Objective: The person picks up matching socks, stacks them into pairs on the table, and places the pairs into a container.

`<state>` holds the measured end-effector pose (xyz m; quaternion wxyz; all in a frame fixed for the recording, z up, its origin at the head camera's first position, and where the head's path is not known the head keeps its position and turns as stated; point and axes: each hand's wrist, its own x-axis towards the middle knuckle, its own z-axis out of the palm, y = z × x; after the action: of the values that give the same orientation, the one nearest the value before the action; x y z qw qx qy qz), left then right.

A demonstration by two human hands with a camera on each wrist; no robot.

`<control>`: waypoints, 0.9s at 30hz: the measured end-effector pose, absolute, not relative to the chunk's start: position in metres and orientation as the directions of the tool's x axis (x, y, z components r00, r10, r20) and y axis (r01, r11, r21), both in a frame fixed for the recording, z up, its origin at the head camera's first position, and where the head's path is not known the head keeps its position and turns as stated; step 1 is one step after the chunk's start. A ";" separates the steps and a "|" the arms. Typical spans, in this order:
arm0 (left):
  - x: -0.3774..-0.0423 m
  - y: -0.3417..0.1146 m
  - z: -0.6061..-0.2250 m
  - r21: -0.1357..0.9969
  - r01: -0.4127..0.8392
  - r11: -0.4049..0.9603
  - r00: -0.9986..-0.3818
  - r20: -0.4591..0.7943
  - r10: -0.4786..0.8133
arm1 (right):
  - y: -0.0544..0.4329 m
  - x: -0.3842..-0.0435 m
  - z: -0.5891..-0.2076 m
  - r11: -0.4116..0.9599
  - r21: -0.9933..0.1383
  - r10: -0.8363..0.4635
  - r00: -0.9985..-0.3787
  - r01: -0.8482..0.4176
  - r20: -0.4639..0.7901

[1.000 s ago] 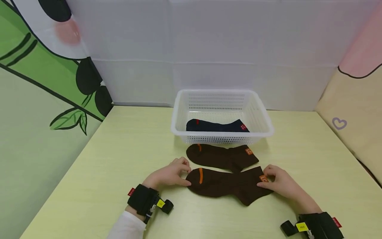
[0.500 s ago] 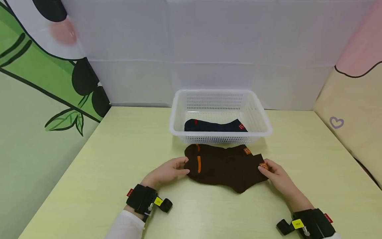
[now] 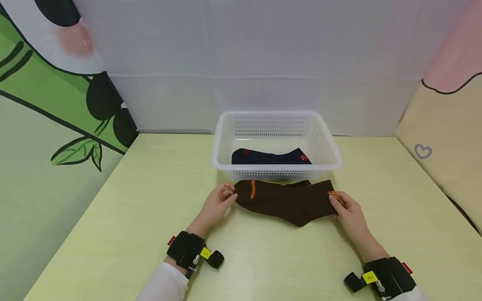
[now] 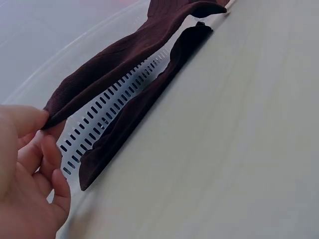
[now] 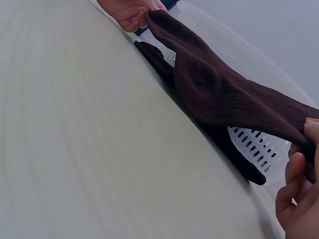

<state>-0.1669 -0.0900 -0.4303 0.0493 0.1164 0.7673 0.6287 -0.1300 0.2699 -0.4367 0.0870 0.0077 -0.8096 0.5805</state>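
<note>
A brown sock (image 3: pixel 282 200) with an orange stripe at its toe is stretched between both hands, lifted off the table. My left hand (image 3: pixel 216 205) pinches its toe between thumb and fingers. At the cuff, by the orange label, my right hand (image 3: pixel 350 213) pinches the other end. Beneath it a second brown sock (image 4: pixel 129 117) lies on the table against the basket's front wall; the held sock hides most of it in the head view. A white perforated basket (image 3: pixel 278 171) stands just behind, with a dark navy sock (image 3: pixel 269 158) inside.
The pale wooden table (image 3: pixel 278 267) extends on all sides of the socks. A white wall sheet (image 3: pixel 263 50) rises behind the basket, and printed panels stand at left and right. Each wrist wears a black strap with a small camera.
The nearer brown sock has been raised from the table and carried forward toward the basket by both hands. It now covers most of the second brown sock.
</note>
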 end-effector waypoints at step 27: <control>-0.178 -0.080 -0.428 0.780 0.285 0.557 -0.951 0.304 0.060 | 0.250 -0.160 -0.437 0.576 -0.813 0.153 -0.966 -0.082 0.206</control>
<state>-0.1781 -0.0803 -0.4282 -0.1223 0.0985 0.8739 0.4600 -0.1605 0.2504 -0.4367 0.1279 -0.0200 -0.8785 0.4600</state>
